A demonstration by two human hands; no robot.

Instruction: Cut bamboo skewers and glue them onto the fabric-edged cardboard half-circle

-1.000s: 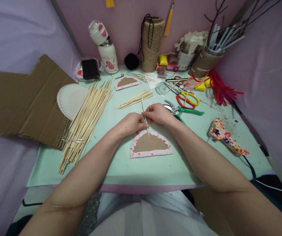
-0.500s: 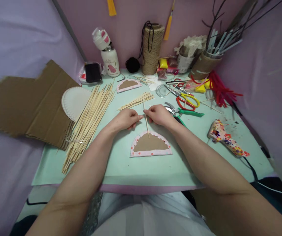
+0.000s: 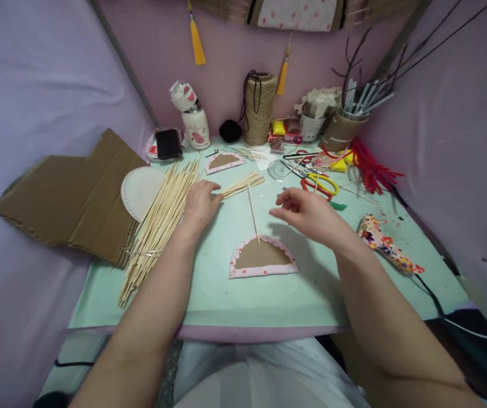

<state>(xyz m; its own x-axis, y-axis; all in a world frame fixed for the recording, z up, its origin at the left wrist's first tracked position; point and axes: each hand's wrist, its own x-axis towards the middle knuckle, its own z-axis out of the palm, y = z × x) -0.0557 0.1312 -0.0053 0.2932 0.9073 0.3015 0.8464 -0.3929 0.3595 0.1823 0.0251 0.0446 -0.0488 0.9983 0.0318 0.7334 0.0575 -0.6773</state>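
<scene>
A half-round cardboard piece (image 3: 264,254) with a pink dotted cloth border lies flat in front of me. One thin wooden stick (image 3: 253,209) runs from its curved edge away from me, its near end resting on the cardboard. My left hand (image 3: 200,205) has its fingers stretched towards a small pile of sticks (image 3: 243,184), at its left end; whether it touches them I cannot tell. My right hand (image 3: 306,212) hovers above the table, fingers apart and holding nothing. It largely covers green-handled pruners (image 3: 339,206), close to the red and yellow scissors (image 3: 330,184).
A large stick bundle (image 3: 158,226) lies left, beside a white paper plate (image 3: 141,190) and cardboard sheets (image 3: 73,198). A second half-round piece (image 3: 225,162) lies farther back. Twine (image 3: 259,110) and a bottle (image 3: 196,127) stand behind. A corded, flower-patterned glue gun (image 3: 390,243) lies right.
Both hands have let go of the single stick, which stays on the half-round piece. My left hand has moved left, my right hand right, and the view has tilted up slightly.
</scene>
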